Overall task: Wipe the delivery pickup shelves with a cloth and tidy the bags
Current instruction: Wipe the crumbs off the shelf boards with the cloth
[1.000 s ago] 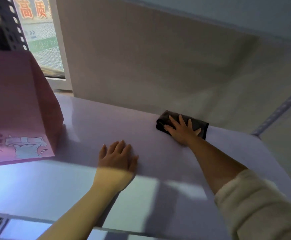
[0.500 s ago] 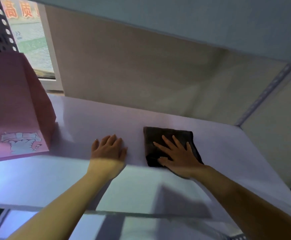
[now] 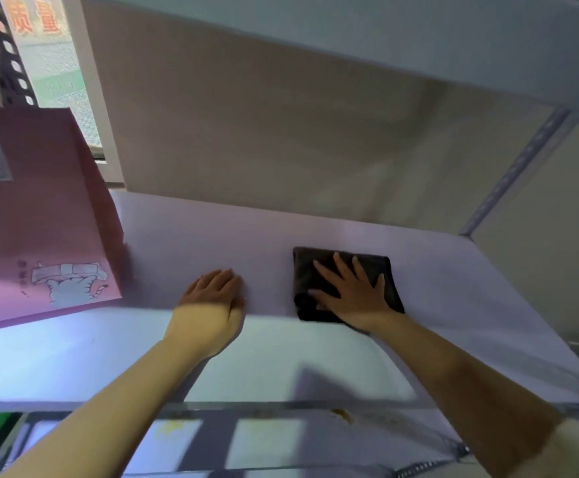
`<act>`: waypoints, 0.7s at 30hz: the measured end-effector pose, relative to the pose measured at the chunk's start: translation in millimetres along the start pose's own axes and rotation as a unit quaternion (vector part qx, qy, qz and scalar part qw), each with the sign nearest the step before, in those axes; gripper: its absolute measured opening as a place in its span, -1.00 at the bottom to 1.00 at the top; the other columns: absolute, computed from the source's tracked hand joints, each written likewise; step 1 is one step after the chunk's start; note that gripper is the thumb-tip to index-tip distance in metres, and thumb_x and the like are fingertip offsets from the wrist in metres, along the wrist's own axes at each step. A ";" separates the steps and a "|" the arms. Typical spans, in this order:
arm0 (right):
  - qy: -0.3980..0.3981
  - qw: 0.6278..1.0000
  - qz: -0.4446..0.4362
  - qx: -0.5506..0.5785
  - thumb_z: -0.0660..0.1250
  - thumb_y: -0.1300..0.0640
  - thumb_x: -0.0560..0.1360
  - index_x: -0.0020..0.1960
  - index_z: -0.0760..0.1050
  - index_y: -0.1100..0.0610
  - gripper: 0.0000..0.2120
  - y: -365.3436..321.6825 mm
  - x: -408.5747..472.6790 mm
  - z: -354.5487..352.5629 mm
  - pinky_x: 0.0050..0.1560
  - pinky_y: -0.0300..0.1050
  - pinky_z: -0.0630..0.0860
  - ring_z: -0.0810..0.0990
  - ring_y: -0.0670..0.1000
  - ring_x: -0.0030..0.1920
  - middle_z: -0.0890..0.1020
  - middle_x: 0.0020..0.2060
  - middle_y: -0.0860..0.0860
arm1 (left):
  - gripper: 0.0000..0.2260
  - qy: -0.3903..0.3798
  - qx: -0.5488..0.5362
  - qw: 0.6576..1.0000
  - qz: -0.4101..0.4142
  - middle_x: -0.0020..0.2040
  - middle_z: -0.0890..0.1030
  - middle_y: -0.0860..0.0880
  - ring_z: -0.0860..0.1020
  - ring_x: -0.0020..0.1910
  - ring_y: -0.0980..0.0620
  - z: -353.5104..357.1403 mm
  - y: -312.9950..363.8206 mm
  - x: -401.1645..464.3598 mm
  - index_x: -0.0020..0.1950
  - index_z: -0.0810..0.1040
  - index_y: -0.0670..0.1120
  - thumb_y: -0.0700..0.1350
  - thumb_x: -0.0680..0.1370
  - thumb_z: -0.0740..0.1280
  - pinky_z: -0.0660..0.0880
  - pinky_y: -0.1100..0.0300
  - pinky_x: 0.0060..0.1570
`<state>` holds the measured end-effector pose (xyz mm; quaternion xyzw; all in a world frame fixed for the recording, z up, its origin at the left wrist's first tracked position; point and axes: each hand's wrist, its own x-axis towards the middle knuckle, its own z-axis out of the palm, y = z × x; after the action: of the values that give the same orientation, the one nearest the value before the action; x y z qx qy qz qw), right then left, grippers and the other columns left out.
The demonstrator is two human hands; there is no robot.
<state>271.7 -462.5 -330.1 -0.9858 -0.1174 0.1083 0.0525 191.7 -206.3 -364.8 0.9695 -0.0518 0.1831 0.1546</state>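
- While wiping is under way, the shelf (image 3: 184,229) carries two task items: one dark cloth (image 3: 374,270), folded, lying flat in the right half, between back edge and front edge; one pink bag (image 3: 36,215), upright at the left end.
- Progress, judged: wiping of this shelf is in hand, not finished; no streaks or dirt are legible, so the wiped share cannot be told. The strip toward the front edge and the area under the bag look still to do. Bag tidying appears not yet begun; the bag stands untouched, well apart from both hands.
- A lower shelf level (image 3: 267,443) shows beneath the front edge; its state cannot be told.
- Right hand (image 3: 353,294): palm down, fingers spread and extended toward the back edge, pressed flat on the cloth, not clenched around it; forearm reaches in from the front right corner.
- Left hand (image 3: 212,301): palm down on bare shelf, fingers together, holding nothing; just left of the cloth, not touching it, apparently bracing.
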 end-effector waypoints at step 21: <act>0.033 0.966 0.253 0.034 -0.08 -0.49 0.44 0.49 -0.08 -0.35 -0.33 116.0 -110.0 5.8 0.33 0.54 -0.19 -0.16 0.13 0.54 -0.10 0.56 -0.12 | -0.51 -0.072 0.065 0.995 0.037 -0.01 0.62 -0.13 0.57 0.02 -0.22 -7.4 3.6 8.6 0.01 0.59 -0.11 0.15 0.45 0.01 0.49 -0.03 -0.04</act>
<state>191.5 -600.9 -328.5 -0.9841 0.1413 0.0892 0.0606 196.7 -207.7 -354.1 0.9856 -0.0865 0.1214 0.0798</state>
